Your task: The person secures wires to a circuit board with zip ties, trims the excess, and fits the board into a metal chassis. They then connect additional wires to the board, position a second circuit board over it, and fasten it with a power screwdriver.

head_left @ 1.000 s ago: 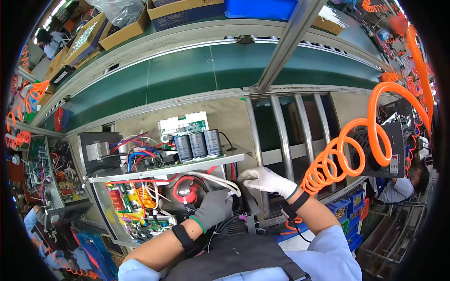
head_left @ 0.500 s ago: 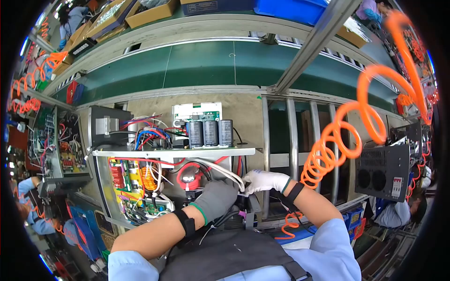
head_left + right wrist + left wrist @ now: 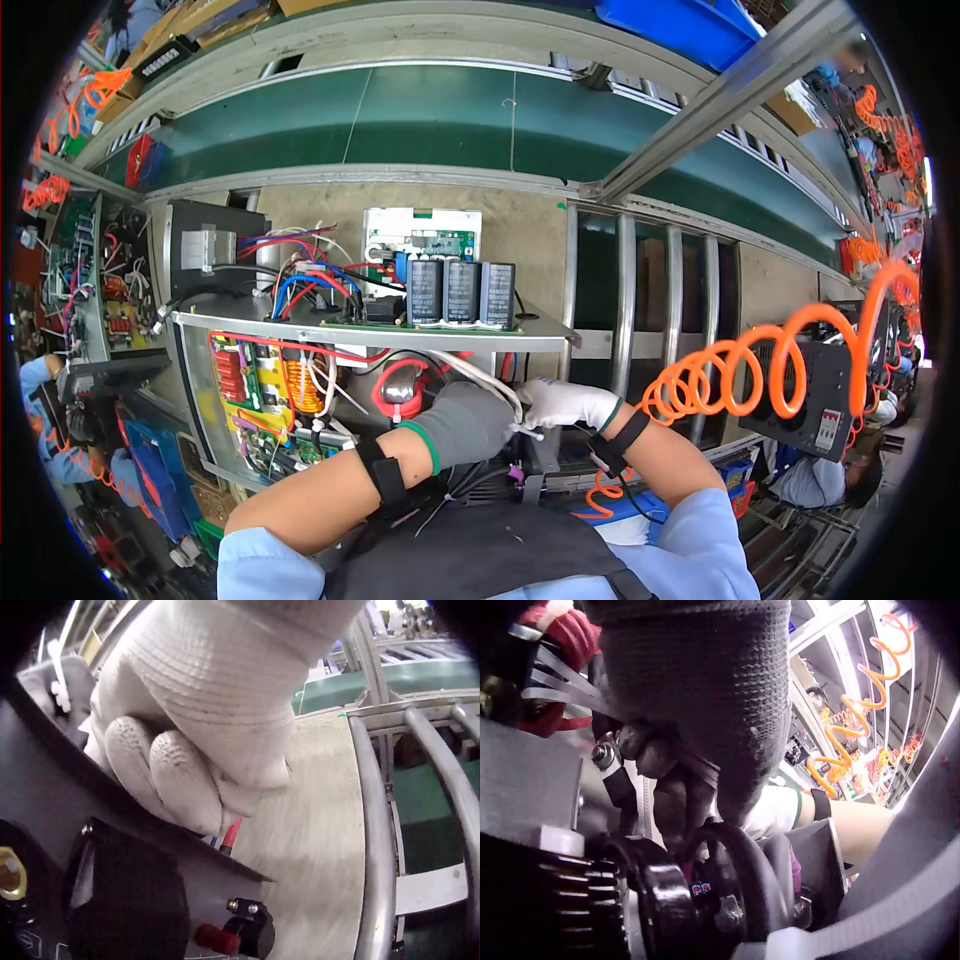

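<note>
White cables (image 3: 470, 372) arch over the lower part of an opened metal chassis (image 3: 370, 335) and run in between both hands. My left hand (image 3: 465, 425), in a grey glove, grips them near their right end; in the left wrist view its fingers (image 3: 664, 757) curl down among dark cables (image 3: 750, 877). My right hand (image 3: 568, 403), white-gloved, meets the same cables from the right, its fingers (image 3: 184, 776) curled and pinching at them; the exact contact is hidden. A small white tie (image 3: 528, 432) sticks out below, between the hands.
Three capacitors (image 3: 460, 292) stand on the chassis's upper board. To the right are metal rollers (image 3: 625, 300), an orange coiled hose (image 3: 735, 375) and a black unit (image 3: 810, 390). A green conveyor (image 3: 430, 120) runs behind; another opened unit (image 3: 120, 290) is at the left.
My right hand has moved left and closed in on the cables beside my left hand, which stays with them. The head view has shifted, and the hose has swung lower.
</note>
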`<state>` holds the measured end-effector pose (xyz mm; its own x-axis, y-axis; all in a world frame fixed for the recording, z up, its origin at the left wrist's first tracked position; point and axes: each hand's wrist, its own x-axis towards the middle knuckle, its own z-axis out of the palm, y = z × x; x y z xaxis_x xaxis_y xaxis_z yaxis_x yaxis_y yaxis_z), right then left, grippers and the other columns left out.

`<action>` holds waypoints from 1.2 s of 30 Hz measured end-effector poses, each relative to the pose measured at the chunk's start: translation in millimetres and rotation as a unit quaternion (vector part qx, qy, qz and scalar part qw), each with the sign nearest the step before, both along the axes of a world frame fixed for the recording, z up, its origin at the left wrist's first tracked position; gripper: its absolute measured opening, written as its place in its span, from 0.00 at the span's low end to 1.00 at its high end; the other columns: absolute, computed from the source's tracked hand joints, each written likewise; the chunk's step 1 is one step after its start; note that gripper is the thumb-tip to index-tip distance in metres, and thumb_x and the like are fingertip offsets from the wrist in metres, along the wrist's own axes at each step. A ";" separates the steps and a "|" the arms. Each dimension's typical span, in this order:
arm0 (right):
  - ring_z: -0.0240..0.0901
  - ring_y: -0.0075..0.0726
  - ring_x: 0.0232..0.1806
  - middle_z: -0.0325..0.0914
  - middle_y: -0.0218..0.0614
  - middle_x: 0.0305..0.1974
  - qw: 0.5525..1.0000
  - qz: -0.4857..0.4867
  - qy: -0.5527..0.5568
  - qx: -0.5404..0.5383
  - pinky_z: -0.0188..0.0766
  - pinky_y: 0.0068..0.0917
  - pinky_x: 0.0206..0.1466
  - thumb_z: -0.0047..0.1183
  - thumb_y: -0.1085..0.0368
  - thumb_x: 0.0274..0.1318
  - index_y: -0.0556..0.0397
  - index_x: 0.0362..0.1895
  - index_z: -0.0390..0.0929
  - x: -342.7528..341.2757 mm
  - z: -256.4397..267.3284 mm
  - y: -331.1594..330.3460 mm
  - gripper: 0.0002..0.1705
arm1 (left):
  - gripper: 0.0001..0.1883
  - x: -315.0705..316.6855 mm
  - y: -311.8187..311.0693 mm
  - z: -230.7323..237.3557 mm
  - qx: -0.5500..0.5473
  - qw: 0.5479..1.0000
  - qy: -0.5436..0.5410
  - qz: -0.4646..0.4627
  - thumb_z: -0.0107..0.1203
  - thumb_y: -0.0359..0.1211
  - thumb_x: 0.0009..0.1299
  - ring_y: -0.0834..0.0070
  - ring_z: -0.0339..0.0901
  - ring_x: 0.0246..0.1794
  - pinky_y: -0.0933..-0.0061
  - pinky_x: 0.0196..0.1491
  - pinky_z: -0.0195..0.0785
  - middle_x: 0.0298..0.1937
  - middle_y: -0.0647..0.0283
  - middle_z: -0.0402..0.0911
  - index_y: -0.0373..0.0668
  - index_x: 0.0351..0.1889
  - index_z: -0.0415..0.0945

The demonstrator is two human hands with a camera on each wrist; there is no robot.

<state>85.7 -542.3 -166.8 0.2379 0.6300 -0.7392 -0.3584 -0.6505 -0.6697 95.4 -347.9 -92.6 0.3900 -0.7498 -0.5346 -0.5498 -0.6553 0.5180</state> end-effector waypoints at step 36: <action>0.71 0.21 0.35 0.76 0.35 0.47 0.890 -0.424 -0.143 0.088 0.69 0.19 0.36 0.51 0.55 0.63 0.53 0.74 0.50 -46.0 65.0 -5.3 0.40 | 0.19 -27.9 8.8 17.1 -0.012 0.976 0.022 0.217 0.54 0.40 0.64 0.49 0.81 0.36 0.50 0.41 0.72 0.35 0.49 0.82 0.44 0.51 0.68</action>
<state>39.7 -547.6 -101.9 0.8452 0.2347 -0.4801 -0.4693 -0.1038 -0.8769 67.5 -339.0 -75.6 0.6505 -0.5312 -0.5428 -0.2000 -0.8093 0.5523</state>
